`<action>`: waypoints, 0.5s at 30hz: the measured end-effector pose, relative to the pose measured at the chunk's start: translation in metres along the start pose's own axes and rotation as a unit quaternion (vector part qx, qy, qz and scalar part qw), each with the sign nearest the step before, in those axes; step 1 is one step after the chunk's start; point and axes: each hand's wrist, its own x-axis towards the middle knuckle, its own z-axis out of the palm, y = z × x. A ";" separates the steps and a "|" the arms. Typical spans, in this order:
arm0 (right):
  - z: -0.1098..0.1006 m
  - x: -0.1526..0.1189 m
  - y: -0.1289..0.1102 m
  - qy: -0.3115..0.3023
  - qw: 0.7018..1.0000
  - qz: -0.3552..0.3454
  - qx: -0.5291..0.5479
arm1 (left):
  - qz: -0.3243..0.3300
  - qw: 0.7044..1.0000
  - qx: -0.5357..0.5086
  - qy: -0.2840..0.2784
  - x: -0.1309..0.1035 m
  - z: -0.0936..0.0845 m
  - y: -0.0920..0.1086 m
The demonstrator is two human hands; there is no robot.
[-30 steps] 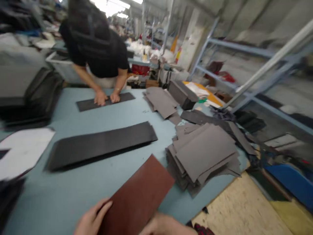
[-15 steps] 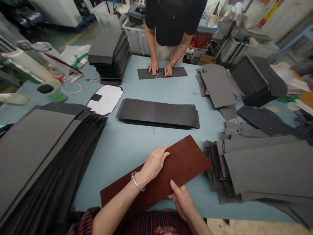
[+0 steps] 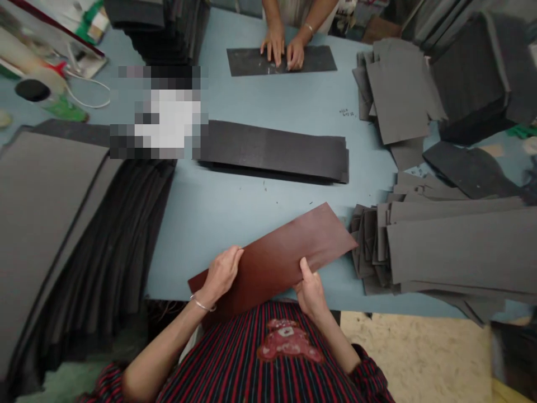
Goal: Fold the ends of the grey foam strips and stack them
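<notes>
A long reddish-brown rectangular sheet (image 3: 272, 254), perhaps leather, is held slantwise over the near edge of the table. My left hand (image 3: 222, 271), with a silver bracelet at the wrist, grips its far long edge left of the middle. My right hand (image 3: 311, 288) pinches the near edge, thumb on top and the other fingers underneath. Beyond the sheet lies a low stack of dark grey strips (image 3: 272, 148).
Across the table (image 3: 268, 193), a co-worker's hands (image 3: 283, 47) press on a dark strip (image 3: 247, 60). Tall stacks of grey sheets stand at left (image 3: 46, 196) and right (image 3: 457, 240). A bottle (image 3: 54, 98) stands at the far left. One patch is pixelated.
The view has tipped downward. My left hand has slid leftward along the sheet to grip its far edge. The sheet's face now looks shinier; my right hand keeps its hold.
</notes>
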 end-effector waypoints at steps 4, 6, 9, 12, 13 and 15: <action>-0.002 0.004 0.004 -0.003 1.000 0.007 0.012 | -0.069 0.997 0.030 -0.022 -0.068 -0.009 -0.057; -0.001 0.005 0.005 -0.012 1.000 0.006 0.010 | -0.092 0.995 0.022 -0.026 -0.086 -0.010 -0.072; -0.001 0.008 0.004 -0.020 1.000 -0.010 0.004 | -0.121 0.993 -0.008 -0.012 -0.092 -0.012 -0.089; -0.006 0.015 -0.002 -0.014 0.999 -0.034 -0.001 | -0.146 0.989 -0.030 -0.003 -0.083 -0.021 -0.101; -0.009 0.020 -0.004 -0.007 0.999 -0.044 0.000 | -0.149 0.988 -0.031 -0.009 -0.078 -0.026 -0.102; -0.015 0.029 -0.009 0.011 0.998 -0.063 0.010 | -0.141 0.989 -0.018 -0.034 -0.065 -0.038 -0.102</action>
